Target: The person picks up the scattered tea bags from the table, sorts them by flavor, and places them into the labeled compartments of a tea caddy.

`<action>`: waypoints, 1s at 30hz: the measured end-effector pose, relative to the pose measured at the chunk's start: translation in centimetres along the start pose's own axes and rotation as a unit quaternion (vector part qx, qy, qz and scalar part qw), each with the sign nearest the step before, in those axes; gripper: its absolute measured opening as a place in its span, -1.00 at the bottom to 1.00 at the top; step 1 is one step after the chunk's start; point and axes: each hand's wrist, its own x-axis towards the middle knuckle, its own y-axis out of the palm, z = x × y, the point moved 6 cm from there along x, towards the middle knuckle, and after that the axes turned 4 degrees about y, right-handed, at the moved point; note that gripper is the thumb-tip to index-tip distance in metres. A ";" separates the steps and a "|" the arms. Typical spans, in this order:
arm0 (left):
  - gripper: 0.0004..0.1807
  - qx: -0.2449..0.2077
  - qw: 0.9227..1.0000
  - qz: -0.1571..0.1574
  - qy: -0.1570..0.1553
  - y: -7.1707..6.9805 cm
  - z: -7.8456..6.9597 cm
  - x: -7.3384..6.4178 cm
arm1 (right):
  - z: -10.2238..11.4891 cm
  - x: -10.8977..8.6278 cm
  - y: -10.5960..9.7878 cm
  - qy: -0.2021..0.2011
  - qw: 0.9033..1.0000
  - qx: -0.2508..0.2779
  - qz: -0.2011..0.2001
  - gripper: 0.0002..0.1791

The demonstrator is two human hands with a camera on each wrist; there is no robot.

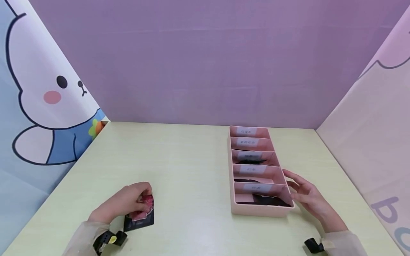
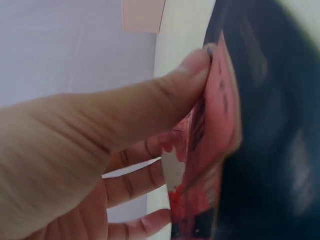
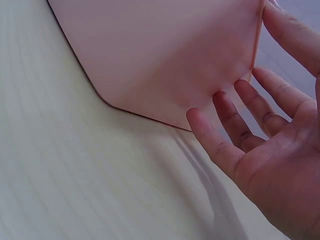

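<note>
On the left of the table, my left hand (image 1: pixel 128 201) holds a flat black tea sachet (image 1: pixel 141 223) with a pink printed patch. In the left wrist view the thumb presses on the sachet's pink part (image 2: pixel 217 107), and the other fingers lie behind it. My right hand (image 1: pixel 309 197) is beside a pink compartment box (image 1: pixel 262 211). Its loosely extended fingers (image 3: pixel 202 122) touch the box's side wall (image 3: pixel 165 55) in the right wrist view, with the thumb near the rim. Several compartments hold dark sachets (image 1: pixel 269 200), only partly visible behind the walls.
Each box compartment bears a white label (image 1: pixel 248 142) with writing. The light wood-look table (image 1: pixel 185 177) is bounded by a purple backdrop (image 1: pixel 205 64) behind and printed panels at the left and right (image 1: pixel 374 135). A dark camera (image 1: pixel 313 245) sits at the right wrist.
</note>
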 end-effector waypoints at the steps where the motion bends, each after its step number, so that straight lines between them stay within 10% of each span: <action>1: -0.70 -0.018 1.000 0.001 0.001 0.0 -0.1 0.0 | 0.0 0.0 0.0 -0.003 1.000 0.000 0.003 -0.29; 15: -0.75 -0.029 0.997 -0.034 0.065 -2.8 -2.2 1.5 | 0.2 0.0 0.2 -0.016 1.000 0.011 0.019 -0.26; 30: -0.79 -0.009 0.973 -0.153 0.172 -7.7 -8.7 5.4 | 0.3 0.0 0.3 -0.006 1.000 0.002 0.007 -0.28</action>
